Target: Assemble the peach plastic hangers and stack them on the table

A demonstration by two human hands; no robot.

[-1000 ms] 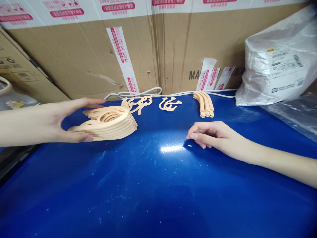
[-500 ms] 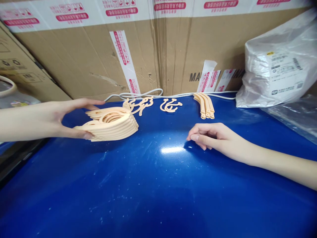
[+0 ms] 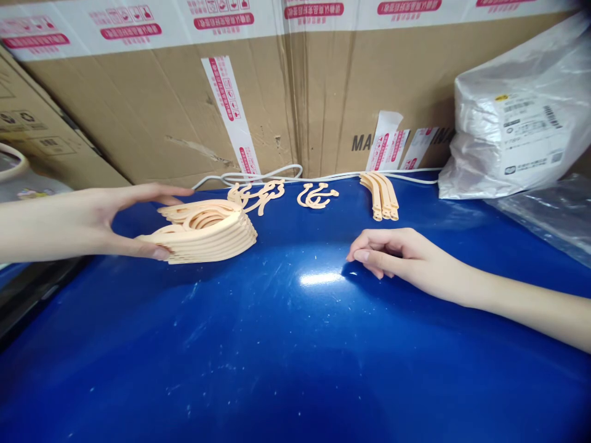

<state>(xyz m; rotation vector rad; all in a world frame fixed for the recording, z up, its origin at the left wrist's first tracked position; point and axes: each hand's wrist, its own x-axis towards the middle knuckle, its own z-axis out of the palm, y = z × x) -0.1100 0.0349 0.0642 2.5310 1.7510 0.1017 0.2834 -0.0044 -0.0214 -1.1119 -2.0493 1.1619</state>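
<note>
My left hand comes in from the left and grips a stack of several peach plastic frames, thumb on its near edge and fingers reaching over the far side. The stack rests on the glossy blue table. On the table's right of centre lies my right hand, its fingers loosely curled with nothing visible in them. Behind the stack lie small peach hooked pieces, a second small cluster of peach pieces, and a bundle of curved peach strips.
Large cardboard boxes with pink-printed tape wall off the back of the table. A white cable runs along their base. A silvery plastic bag with labels sits at the back right, and clear plastic wrap lies beside it.
My left hand slid the stack of frames slightly to the right and settled it. The right hand has stayed where it was.
</note>
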